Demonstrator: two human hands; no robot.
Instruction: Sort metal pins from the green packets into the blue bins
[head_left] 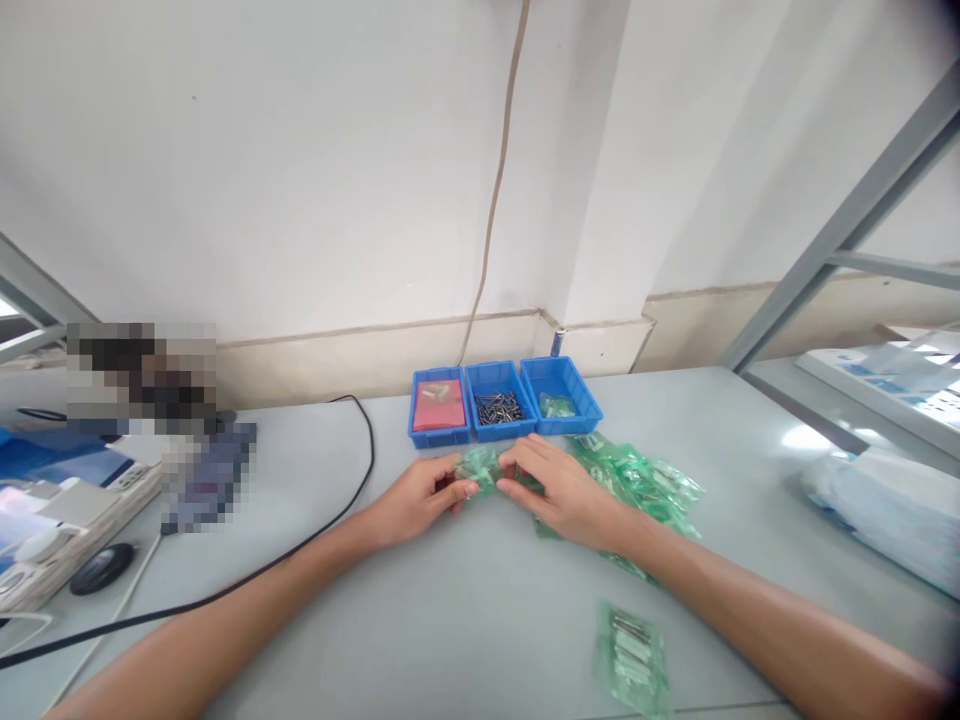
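So, one green bag pinched at both ends

Basically, the person has a small green plastic bag (478, 467) stretched between two bare hands over the gray table (450, 620). Its longer direction seems to run side to side, from one hand to the other. The left hand (415, 499) pinches its left end, thumb against bent fingers; the right hand (559, 485) has fingertips and thumb closed on the other end. It's pretty blurry there, so what's inside is anyone's guess.

Position-wise, the bag is right of the left hand and left of the right one, touching both, so neither is nearer. Just beyond it sits the middle blue tray (507, 435) full of small metal pieces. The pile of green bags (652, 480) lies beside the right hand and forearm, well apart from the left hand.
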